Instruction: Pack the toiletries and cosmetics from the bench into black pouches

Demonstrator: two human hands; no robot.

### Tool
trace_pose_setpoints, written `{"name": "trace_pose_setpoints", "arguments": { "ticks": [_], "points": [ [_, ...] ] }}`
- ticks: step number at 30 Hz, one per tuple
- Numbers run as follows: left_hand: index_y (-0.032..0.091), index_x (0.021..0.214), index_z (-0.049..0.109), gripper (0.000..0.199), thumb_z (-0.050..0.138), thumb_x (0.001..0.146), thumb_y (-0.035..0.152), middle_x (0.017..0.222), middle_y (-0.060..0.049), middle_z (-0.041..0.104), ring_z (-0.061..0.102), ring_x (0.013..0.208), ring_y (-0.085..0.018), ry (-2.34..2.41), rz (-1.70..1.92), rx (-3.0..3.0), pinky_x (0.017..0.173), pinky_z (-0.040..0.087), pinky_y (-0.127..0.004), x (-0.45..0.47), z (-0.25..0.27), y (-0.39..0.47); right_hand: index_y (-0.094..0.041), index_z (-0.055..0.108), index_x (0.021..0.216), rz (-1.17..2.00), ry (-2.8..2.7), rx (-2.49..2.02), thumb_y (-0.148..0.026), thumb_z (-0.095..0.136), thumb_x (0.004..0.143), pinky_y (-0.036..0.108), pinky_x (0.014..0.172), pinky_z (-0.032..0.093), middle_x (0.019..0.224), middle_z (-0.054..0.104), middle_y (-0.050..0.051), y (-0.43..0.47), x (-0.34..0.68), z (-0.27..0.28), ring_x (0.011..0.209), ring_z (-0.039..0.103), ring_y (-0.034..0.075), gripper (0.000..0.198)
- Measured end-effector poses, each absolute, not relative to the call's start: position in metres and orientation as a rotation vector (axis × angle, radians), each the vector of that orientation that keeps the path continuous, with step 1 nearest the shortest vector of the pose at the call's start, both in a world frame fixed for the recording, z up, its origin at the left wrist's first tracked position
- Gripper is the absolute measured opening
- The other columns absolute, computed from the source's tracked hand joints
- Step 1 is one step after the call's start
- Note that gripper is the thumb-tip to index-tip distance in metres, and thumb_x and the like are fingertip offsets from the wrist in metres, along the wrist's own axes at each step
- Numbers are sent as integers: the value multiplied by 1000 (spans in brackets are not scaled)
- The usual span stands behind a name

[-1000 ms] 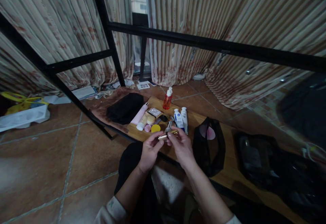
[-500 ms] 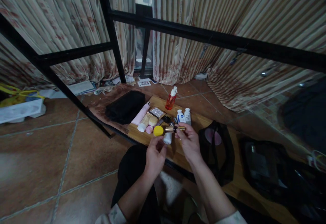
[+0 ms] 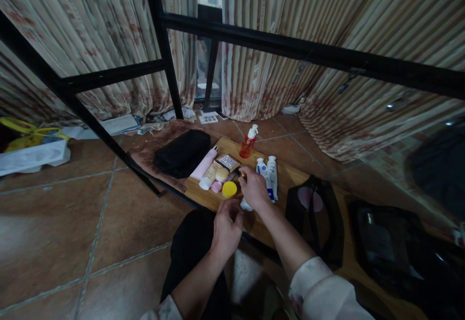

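Note:
My right hand (image 3: 256, 191) is closed on a gold lipstick tube (image 3: 242, 175), mostly hidden by the fingers, low over the wooden board (image 3: 196, 191). Near the board's front edge is my left hand (image 3: 227, 225), fingers loosely bent and thumb apart, holding nothing. Just beyond it sits a yellow-lidded jar (image 3: 229, 189). A white-capped tube (image 3: 246, 205) lies partly under my right hand. Left of the hands are a glittery compact (image 3: 227, 162), a pink tube (image 3: 204, 164), a cream-coloured tube (image 3: 208, 178) and a small pink item (image 3: 217, 186). Two white tubes (image 3: 267, 174) lie to the right.
A red pump bottle (image 3: 248, 143) stands at the board's back edge. The black pouch (image 3: 182, 151) rests on brown cloth at the left. To the right are a dark mesh bag (image 3: 330, 223) and another black bag (image 3: 385, 242). A black metal frame (image 3: 290, 48) crosses in front of the curtains.
My right hand has moved left and away from me with the lipstick tube, down among the cosmetics. The left hand stays near the board's edge. The view has shifted slightly.

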State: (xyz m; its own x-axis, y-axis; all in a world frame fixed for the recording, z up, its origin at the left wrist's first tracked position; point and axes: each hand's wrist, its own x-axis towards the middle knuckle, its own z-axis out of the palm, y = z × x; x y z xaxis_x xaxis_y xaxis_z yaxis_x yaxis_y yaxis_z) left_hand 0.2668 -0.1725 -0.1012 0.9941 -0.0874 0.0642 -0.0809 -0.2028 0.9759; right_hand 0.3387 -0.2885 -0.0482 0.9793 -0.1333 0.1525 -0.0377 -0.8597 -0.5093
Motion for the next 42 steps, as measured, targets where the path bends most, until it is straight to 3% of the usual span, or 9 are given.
{"name": "trace_pose_setpoints", "arguments": {
  "ticks": [6,16,21,24,27,30,34,38,42],
  "points": [
    [20,103,62,29,56,75,12,100,-5,60,61,84,-18,-112,-36,1789,81,47,-33,267,-101,-173,-16,57,117,-334,131,-2556,-16,51,81,34,87,46,108,66,11,-290,335,-49,94,62,22,36],
    [20,105,60,31,54,76,12,100,-5,57,60,85,-17,-123,-63,1791,81,48,-34,266,-100,-173,-18,61,107,-558,81,-2337,-24,50,84,34,84,48,102,68,8,-296,340,-19,91,64,20,27],
    [21,106,59,33,54,75,11,107,-6,57,61,87,-18,-111,-68,1783,83,48,-34,266,-102,-174,-14,57,115,-249,32,-2557,-28,52,84,34,88,45,111,66,13,-288,388,-8,101,62,22,34],
    [21,106,60,34,54,75,10,109,-6,57,61,88,-18,-100,-70,1766,84,48,-35,265,-102,-174,-12,57,116,3,26,-2717,-41,54,83,35,90,43,117,63,18,-276,418,-14,110,58,26,45],
    [22,104,61,33,53,75,10,106,-5,58,61,88,-19,-99,-80,1737,83,48,-34,264,-100,-173,-13,61,109,159,34,-2741,-53,63,72,35,82,46,112,66,19,-266,442,-28,105,61,30,55],
    [23,103,61,32,54,75,10,104,-5,58,60,91,-19,-95,-105,1738,83,48,-34,263,-99,-173,-15,63,105,258,62,-2768,-51,74,57,34,76,47,109,67,18,-259,457,-42,101,62,31,62],
    [25,104,61,33,53,76,10,108,-4,57,58,94,-20,-104,-129,1760,85,47,-34,263,-98,-172,-15,65,98,302,87,-2796,-45,78,50,34,72,48,106,67,17,-255,465,-48,97,63,31,58],
    [26,102,61,32,53,76,9,106,-4,57,58,94,-20,-87,-135,1768,84,47,-35,264,-98,-173,-16,66,92,256,85,-2811,-44,75,55,33,69,47,100,69,14,-252,461,-34,91,64,28,48],
    [25,102,62,34,52,74,8,106,-4,58,59,92,-20,-98,-120,1746,84,48,-36,265,-98,-173,-17,65,99,117,28,-2793,-42,72,60,32,76,46,104,67,12,-252,456,-5,97,62,26,46]
  ]
}}
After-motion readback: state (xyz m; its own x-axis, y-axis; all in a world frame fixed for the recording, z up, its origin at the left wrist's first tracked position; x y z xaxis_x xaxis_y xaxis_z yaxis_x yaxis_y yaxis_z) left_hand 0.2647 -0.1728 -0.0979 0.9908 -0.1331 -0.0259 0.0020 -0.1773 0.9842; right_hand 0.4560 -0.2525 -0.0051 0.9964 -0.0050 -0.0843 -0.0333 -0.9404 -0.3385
